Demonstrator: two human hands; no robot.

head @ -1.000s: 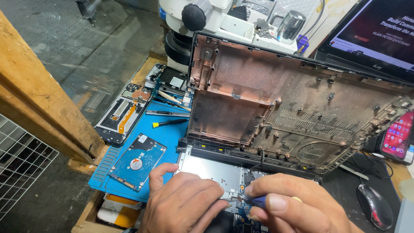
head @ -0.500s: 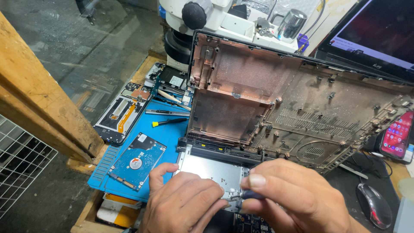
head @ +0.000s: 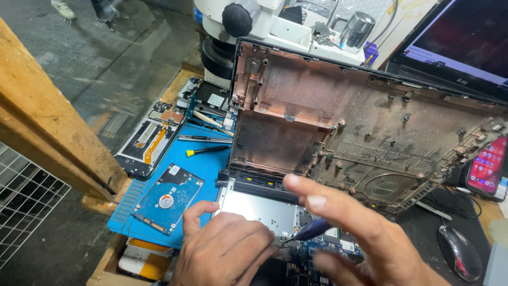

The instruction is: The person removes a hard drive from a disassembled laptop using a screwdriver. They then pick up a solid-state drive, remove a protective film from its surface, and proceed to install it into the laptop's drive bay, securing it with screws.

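An opened laptop lies before me with its copper-toned bottom cover (head: 344,122) tilted upright. Below the cover sit a silver metal drive plate (head: 259,209) and a blue circuit board (head: 330,248). My left hand (head: 222,251) rests curled on the plate's near edge, fingertips by the tip of a blue-handled screwdriver (head: 312,229). My right hand (head: 365,233) keeps the screwdriver in its lower fingers, while its index and middle fingers stretch out over the plate.
A blue work mat (head: 203,167) holds a bare hard drive (head: 168,198), a yellow-ended tool (head: 209,151) and tweezers (head: 203,139). A dismantled phone (head: 148,140) lies at the left, with a wooden beam (head: 47,116) beyond. A microscope (head: 238,21), monitor (head: 460,37), lit phone (head: 489,167) and mouse (head: 459,251) surround the laptop.
My right hand has lifted and spread its upper fingers out over the plate. Earlier it was curled low around the screwdriver. The left hand has barely moved.
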